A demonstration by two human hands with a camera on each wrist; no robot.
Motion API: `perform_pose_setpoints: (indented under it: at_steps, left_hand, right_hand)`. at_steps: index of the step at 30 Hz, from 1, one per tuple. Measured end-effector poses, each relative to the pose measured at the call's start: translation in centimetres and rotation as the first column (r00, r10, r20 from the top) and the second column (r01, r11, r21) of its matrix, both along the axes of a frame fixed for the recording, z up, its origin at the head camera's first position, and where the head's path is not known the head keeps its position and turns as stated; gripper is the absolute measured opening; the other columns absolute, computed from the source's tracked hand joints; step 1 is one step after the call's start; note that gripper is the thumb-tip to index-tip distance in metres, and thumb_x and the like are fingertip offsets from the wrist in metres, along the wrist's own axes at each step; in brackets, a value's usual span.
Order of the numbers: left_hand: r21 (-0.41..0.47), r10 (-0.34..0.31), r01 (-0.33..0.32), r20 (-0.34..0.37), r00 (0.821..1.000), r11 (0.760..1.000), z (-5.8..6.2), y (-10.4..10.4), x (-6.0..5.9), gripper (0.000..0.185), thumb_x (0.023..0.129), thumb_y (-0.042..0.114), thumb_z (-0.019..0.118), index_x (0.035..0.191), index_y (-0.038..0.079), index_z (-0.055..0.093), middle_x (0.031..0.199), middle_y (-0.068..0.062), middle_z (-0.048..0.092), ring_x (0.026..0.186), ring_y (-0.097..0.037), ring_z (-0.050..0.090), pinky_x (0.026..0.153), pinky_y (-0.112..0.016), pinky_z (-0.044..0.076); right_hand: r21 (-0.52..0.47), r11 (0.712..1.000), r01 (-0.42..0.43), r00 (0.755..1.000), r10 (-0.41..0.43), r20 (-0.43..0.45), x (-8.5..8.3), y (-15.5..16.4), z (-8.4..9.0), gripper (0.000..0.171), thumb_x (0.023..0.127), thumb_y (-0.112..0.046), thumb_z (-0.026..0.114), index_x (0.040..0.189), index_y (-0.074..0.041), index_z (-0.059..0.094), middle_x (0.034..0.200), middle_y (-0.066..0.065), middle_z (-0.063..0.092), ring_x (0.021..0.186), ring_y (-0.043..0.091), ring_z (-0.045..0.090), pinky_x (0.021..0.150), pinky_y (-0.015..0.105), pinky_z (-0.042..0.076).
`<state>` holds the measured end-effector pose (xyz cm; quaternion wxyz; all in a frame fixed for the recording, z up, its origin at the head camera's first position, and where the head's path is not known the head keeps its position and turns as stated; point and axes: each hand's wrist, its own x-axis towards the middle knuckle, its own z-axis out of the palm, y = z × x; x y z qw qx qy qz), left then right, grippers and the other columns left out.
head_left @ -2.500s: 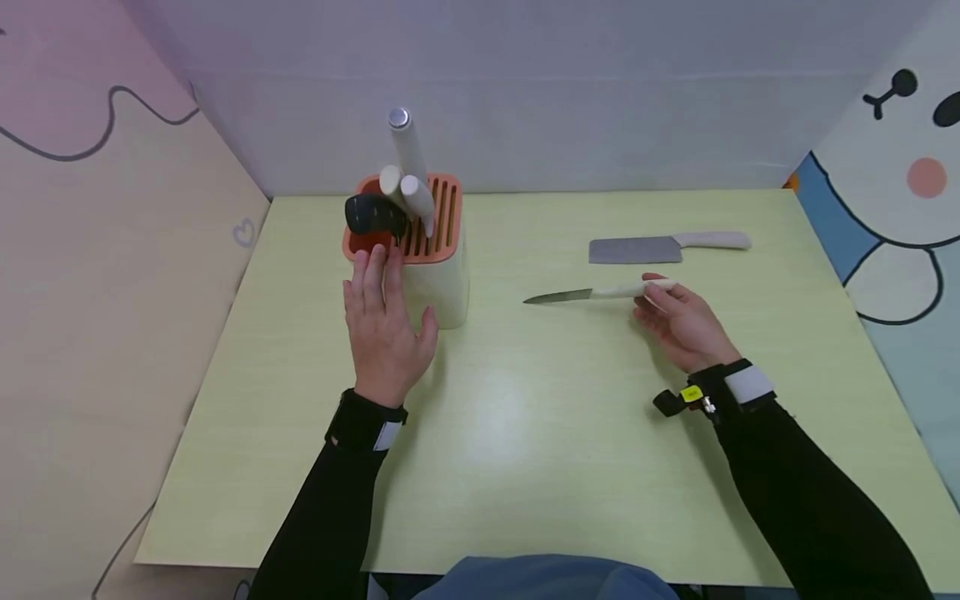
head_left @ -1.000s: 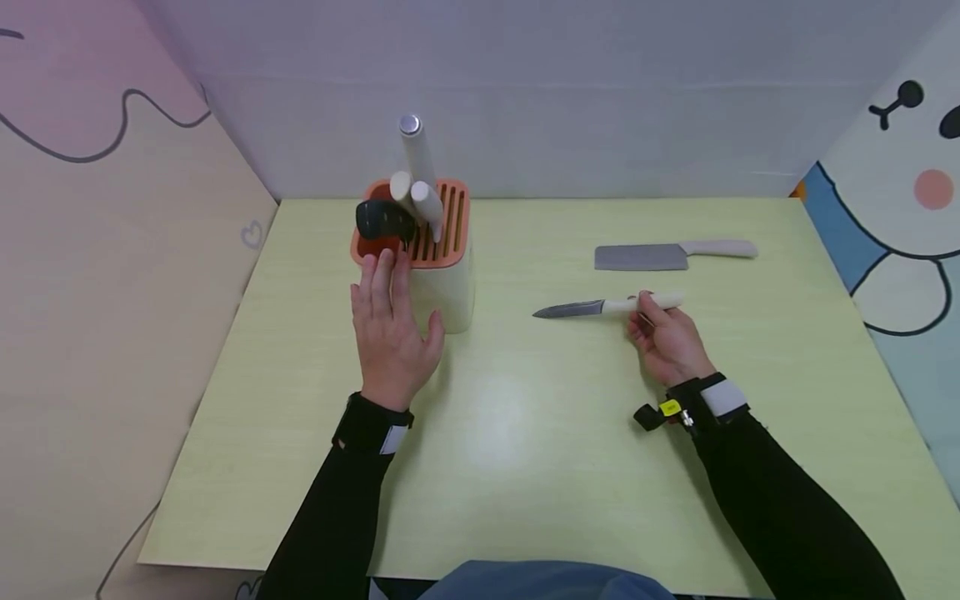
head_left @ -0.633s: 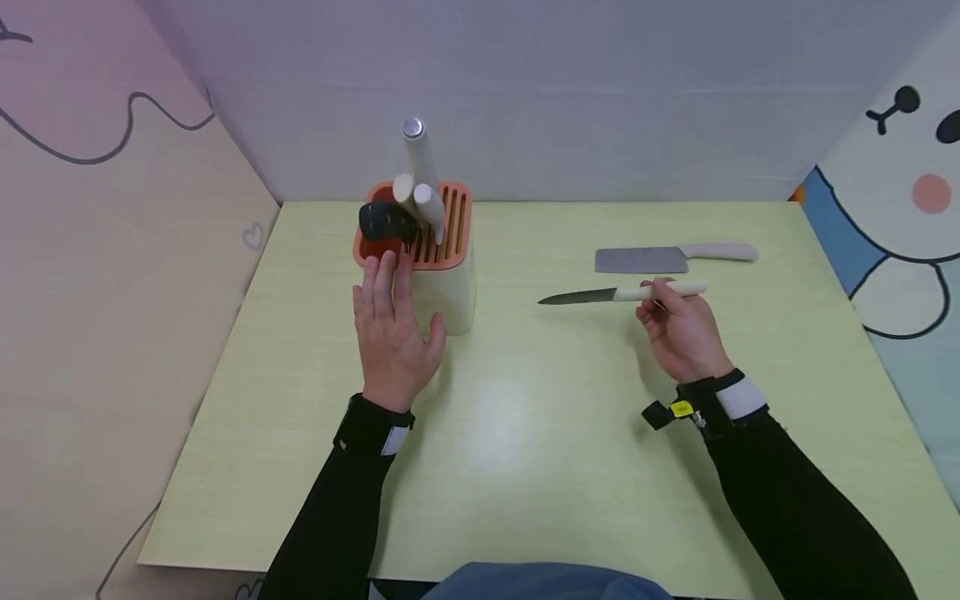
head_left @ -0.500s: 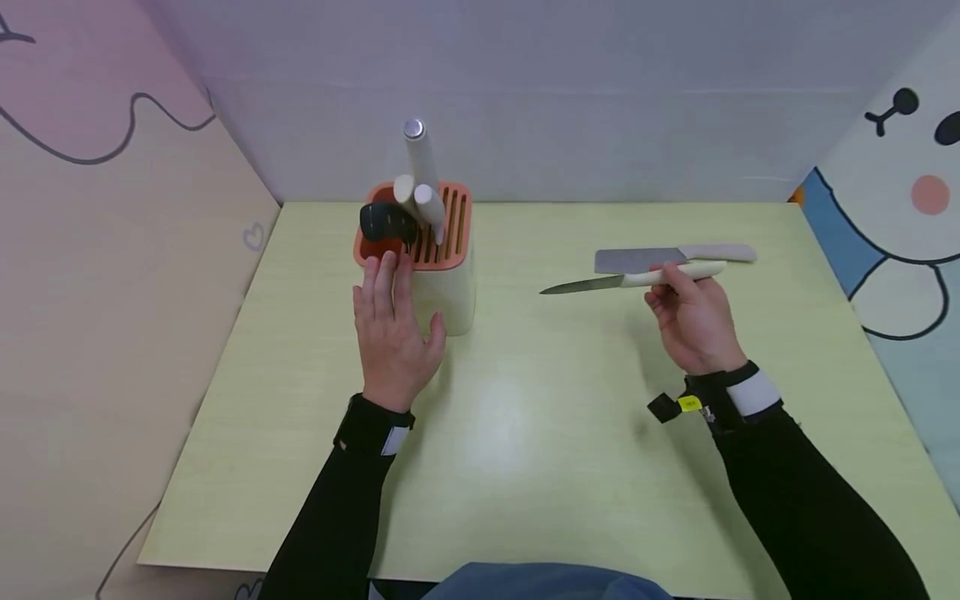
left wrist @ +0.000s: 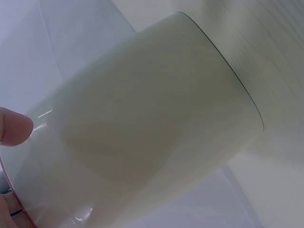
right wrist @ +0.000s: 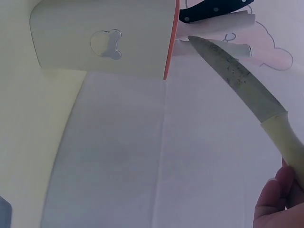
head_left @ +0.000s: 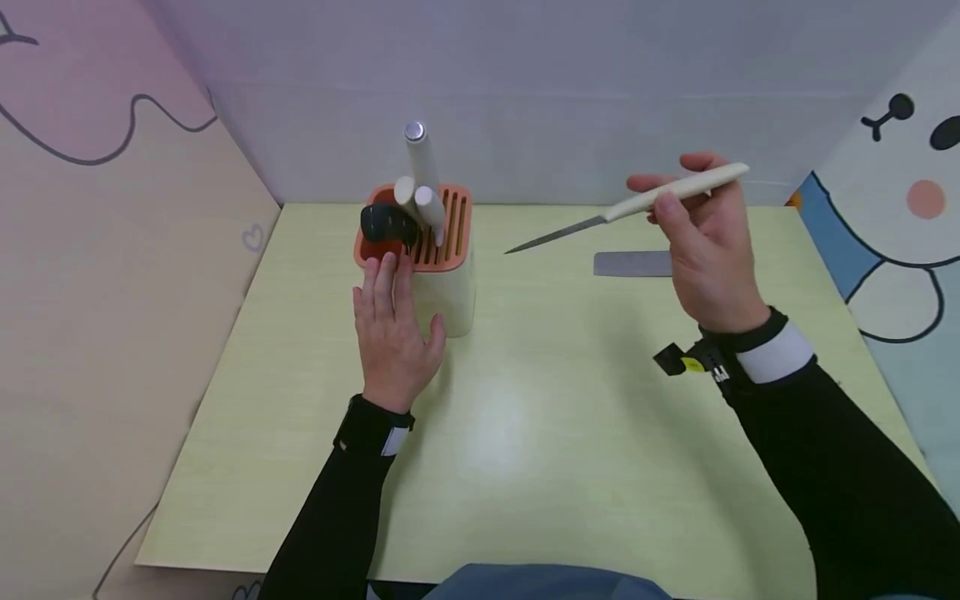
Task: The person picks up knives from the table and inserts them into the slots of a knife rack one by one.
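Note:
My right hand (head_left: 712,258) grips a white-handled kitchen knife (head_left: 630,207) by its handle, raised above the table with the blade pointing left and slightly down. In the right wrist view, the knife blade (right wrist: 237,78) shows dark spots. My left hand (head_left: 393,333) lies with straight fingers against the near side of a white knife block (head_left: 452,300) with an orange slotted top. In the left wrist view, the block wall (left wrist: 142,109) fills most of the frame. A cleaver (head_left: 632,264) lies on the table behind my right hand, its handle hidden.
Several white handles (head_left: 430,206) and a black handle (head_left: 386,223) stick up from the block. The pale table (head_left: 510,467) meets a lilac back wall (head_left: 555,125), with side panels left and right.
After tilting down and up near the table, the knife has risen with my right hand, up and away from me, its tip now farther left. The left hand stays at the block.

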<state>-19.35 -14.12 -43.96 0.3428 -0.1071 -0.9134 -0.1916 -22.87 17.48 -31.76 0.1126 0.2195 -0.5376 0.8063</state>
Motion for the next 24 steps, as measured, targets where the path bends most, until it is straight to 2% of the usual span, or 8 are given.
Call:
perform_pose_setpoints:
  at_steps: [4, 7, 9, 12, 15, 18, 21, 24]
  left_hand:
    - [0.000, -0.003, 0.003, 0.008, 1.000, 1.000, 0.0, -0.1, 0.0, 0.082, 0.080, 0.018, 0.068, 0.150, 0.006, 0.026, 0.155, -0.013, 0.023, 0.145, -0.029, 0.014, 0.114, -0.056, 0.010]
    - [-0.003, -0.004, 0.004, 0.015, 1.000, 1.000, 0.1, -0.1, 0.0, 0.083, 0.080, 0.018, 0.068, 0.150, 0.006, 0.025, 0.155, -0.013, 0.022, 0.145, -0.029, 0.014, 0.114, -0.056, 0.010]
    - [-0.004, -0.002, 0.002, 0.015, 1.000, 1.000, 0.1, -0.1, 0.0, 0.083, 0.080, 0.019, 0.068, 0.150, 0.006, 0.025, 0.155, -0.013, 0.022, 0.145, -0.029, 0.014, 0.114, -0.057, 0.010]
    - [-0.001, -0.001, 0.001, 0.011, 1.000, 1.000, 0.0, 0.0, 0.0, 0.084, 0.080, 0.019, 0.068, 0.150, 0.006, 0.025, 0.155, -0.013, 0.022, 0.145, -0.029, 0.014, 0.114, -0.057, 0.010]
    - [0.001, -0.004, 0.004, 0.006, 1.000, 1.000, 0.0, 0.0, 0.0, 0.084, 0.080, 0.018, 0.068, 0.150, 0.007, 0.024, 0.155, -0.012, 0.022, 0.145, -0.029, 0.014, 0.114, -0.057, 0.010]
    - [0.003, -0.011, 0.011, 0.002, 1.000, 1.000, -0.1, 0.1, 0.1, 0.083, 0.081, 0.018, 0.068, 0.150, 0.007, 0.024, 0.155, -0.012, 0.021, 0.145, -0.029, 0.013, 0.114, -0.057, 0.010]
    - [-0.001, -0.014, 0.014, -0.003, 1.000, 1.000, -0.1, 0.2, 0.1, 0.084, 0.080, 0.019, 0.068, 0.150, 0.007, 0.024, 0.155, -0.012, 0.021, 0.145, -0.029, 0.013, 0.113, -0.057, 0.010]
    - [-0.004, -0.012, 0.012, -0.008, 1.000, 1.000, 0.0, 0.2, 0.2, 0.084, 0.080, 0.018, 0.069, 0.150, 0.007, 0.024, 0.155, -0.012, 0.021, 0.145, -0.029, 0.013, 0.113, -0.058, 0.011]
  right_hand:
    - [0.148, 0.989, 0.020, 0.988, 0.003, -0.156, -0.6, -2.0, 2.0, 0.030, 0.094, 0.010, 0.046, 0.122, 0.002, 0.035, 0.115, 0.023, 0.063, 0.110, 0.030, 0.058, 0.088, 0.029, 0.042]
    - [0.256, 0.960, 0.116, 0.953, -0.035, -0.301, -1.1, -3.8, 3.3, 0.029, 0.092, 0.013, 0.047, 0.118, 0.003, 0.039, 0.113, 0.021, 0.063, 0.110, 0.028, 0.059, 0.081, 0.025, 0.043]
    - [0.326, 0.923, 0.202, 0.914, -0.058, -0.402, -1.3, -4.9, 4.2, 0.028, 0.092, 0.014, 0.047, 0.117, 0.004, 0.040, 0.113, 0.019, 0.064, 0.106, 0.025, 0.061, 0.073, 0.022, 0.040]
    - [0.407, 0.858, 0.314, 0.853, -0.066, -0.517, -1.5, -6.3, 5.2, 0.029, 0.091, 0.015, 0.050, 0.116, 0.005, 0.042, 0.113, 0.017, 0.064, 0.101, 0.022, 0.063, 0.068, 0.021, 0.036]
    - [0.460, 0.788, 0.408, 0.793, -0.056, -0.607, -1.6, -7.3, 5.9, 0.027, 0.090, 0.012, 0.054, 0.115, 0.008, 0.043, 0.115, 0.015, 0.064, 0.097, 0.020, 0.064, 0.068, 0.022, 0.038]
    - [0.474, 0.749, 0.462, 0.745, -0.038, -0.666, -1.7, -8.0, 6.4, 0.027, 0.091, 0.008, 0.057, 0.114, 0.011, 0.044, 0.116, 0.015, 0.063, 0.089, 0.019, 0.062, 0.070, 0.022, 0.040]
    - [0.483, 0.721, 0.496, 0.712, -0.020, -0.701, -1.8, -8.5, 6.6, 0.028, 0.092, 0.003, 0.058, 0.115, 0.014, 0.045, 0.115, 0.018, 0.061, 0.083, 0.018, 0.058, 0.073, 0.023, 0.044]
    - [0.523, 0.669, 0.529, 0.691, 0.019, -0.723, -2.1, -9.0, 6.7, 0.032, 0.094, -0.004, 0.057, 0.118, 0.014, 0.045, 0.114, 0.020, 0.060, 0.087, 0.020, 0.060, 0.079, 0.024, 0.049]
